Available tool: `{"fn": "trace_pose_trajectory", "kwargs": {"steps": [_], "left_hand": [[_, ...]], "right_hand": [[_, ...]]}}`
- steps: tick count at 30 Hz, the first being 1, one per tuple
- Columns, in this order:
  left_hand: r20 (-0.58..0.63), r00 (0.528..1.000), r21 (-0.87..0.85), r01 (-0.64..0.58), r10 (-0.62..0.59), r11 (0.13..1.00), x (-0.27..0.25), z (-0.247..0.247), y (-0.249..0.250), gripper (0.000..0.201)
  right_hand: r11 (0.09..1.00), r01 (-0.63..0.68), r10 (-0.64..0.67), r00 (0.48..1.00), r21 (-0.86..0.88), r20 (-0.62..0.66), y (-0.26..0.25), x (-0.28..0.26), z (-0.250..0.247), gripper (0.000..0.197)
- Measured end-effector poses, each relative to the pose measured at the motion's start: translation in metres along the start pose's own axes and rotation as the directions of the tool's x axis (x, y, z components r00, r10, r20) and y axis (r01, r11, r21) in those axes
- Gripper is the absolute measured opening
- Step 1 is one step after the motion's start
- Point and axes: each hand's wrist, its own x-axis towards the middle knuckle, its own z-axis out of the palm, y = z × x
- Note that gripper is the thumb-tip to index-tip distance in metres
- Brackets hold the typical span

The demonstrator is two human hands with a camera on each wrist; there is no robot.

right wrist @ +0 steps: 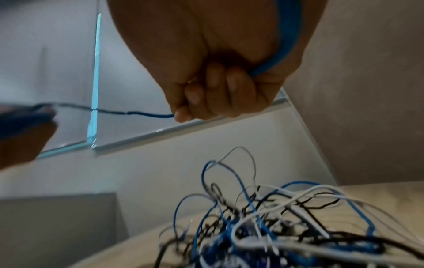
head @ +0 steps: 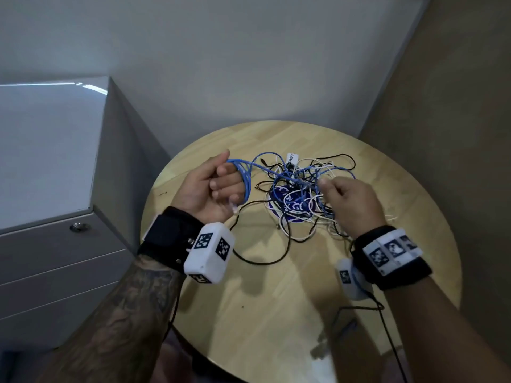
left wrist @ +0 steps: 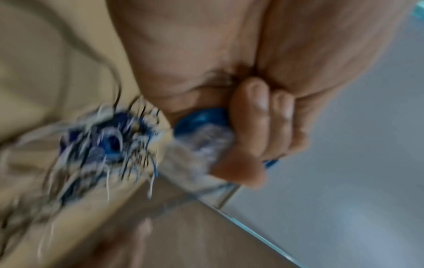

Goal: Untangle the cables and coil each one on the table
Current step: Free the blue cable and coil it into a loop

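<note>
A tangle of blue, white and black cables (head: 301, 189) lies on the round wooden table (head: 276, 299). My left hand (head: 213, 186) is raised at the table's left, palm up, fingers curled round loops of the blue cable (head: 244, 175); its clear plug (head: 234, 208) hangs below the palm. In the left wrist view the curled fingers (left wrist: 257, 116) cover the blue loops (left wrist: 201, 117). My right hand (head: 345, 200) hovers over the tangle's right side and pinches the same blue cable (right wrist: 284, 36), which runs taut to the left hand (right wrist: 20, 130).
A grey cabinet (head: 55, 189) with a lock (head: 78, 227) stands left of the table. White walls meet behind it and a brown wall rises at right. A dark blue round sticker (head: 293, 203) lies under the tangle. A black cord (head: 381, 308) trails from the right wrist.
</note>
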Motion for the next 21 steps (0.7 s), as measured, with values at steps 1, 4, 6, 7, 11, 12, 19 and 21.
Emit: {"fn": "trace_pose_trajectory", "kwargs": {"steps": [1, 4, 6, 7, 11, 12, 19, 21], "left_hand": [[0.007, 0.999, -0.149, -0.039, 0.04, 0.988, 0.001, 0.003, -0.002, 0.037], [-0.084, 0.97, -0.329, -0.243, 0.227, 0.913, 0.009, 0.005, -0.009, 0.017], [-0.16, 0.929, -0.267, -0.367, 0.334, 0.891, 0.016, 0.0, -0.01, 0.015], [-0.187, 0.908, -0.208, -0.41, 0.375, 0.888, 0.019, -0.004, -0.01, 0.016], [-0.191, 0.851, 0.217, -0.449, 0.489, 0.866, 0.026, -0.015, -0.016, 0.02], [-0.192, 0.835, 0.341, -0.436, 0.516, 0.833, 0.026, -0.015, -0.019, 0.019], [0.103, 0.951, 0.867, -0.23, 0.293, 0.442, 0.015, 0.002, -0.048, 0.021], [0.112, 0.977, 0.873, -0.185, 0.183, 0.451, 0.013, 0.009, -0.053, 0.024]], "right_hand": [[0.999, 0.018, -0.014, 0.997, -0.048, 0.072, -0.004, -0.005, 0.008, 0.051], [0.981, 0.118, -0.065, 0.947, -0.153, 0.314, -0.024, -0.027, 0.032, 0.049], [0.969, 0.207, -0.139, 0.908, -0.135, 0.395, -0.038, -0.041, 0.041, 0.05], [0.96, 0.257, -0.193, 0.896, -0.113, 0.4, -0.045, -0.045, 0.042, 0.052], [0.915, 0.377, -0.404, 0.856, 0.145, 0.322, -0.062, -0.053, 0.029, 0.047], [0.899, 0.377, -0.432, 0.85, 0.223, 0.303, -0.064, -0.052, 0.022, 0.04], [0.867, 0.489, -0.494, 0.869, 0.099, 0.034, -0.053, -0.025, -0.005, 0.016], [0.883, 0.467, -0.468, 0.884, 0.053, 0.002, -0.047, -0.021, -0.006, 0.018]]}}
